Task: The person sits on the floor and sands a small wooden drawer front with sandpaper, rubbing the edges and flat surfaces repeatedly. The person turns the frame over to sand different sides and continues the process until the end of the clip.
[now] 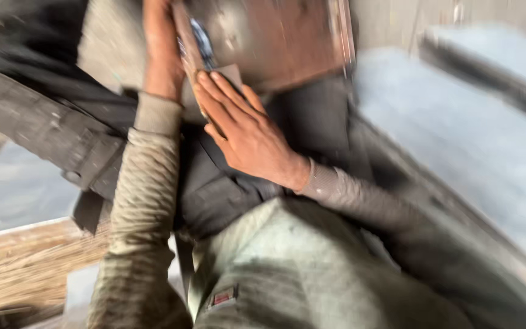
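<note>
Blurred view down at a large rusty brown metal plate (275, 36) beyond the fingers, with grey concrete floor (458, 122) to the right. The left hand (162, 55) grips the plate's near edge; the right hand (245, 131) lies flat, fingers (214, 91) open, on a small tan pad (205, 97) against it

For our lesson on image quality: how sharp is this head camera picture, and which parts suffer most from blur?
Head view: motion blur smears the whole frame, worst at the edges and on the grey floor; the right hand is clearest, the left hand and the rusty brown plate are softer; light is even, without glare.
</note>
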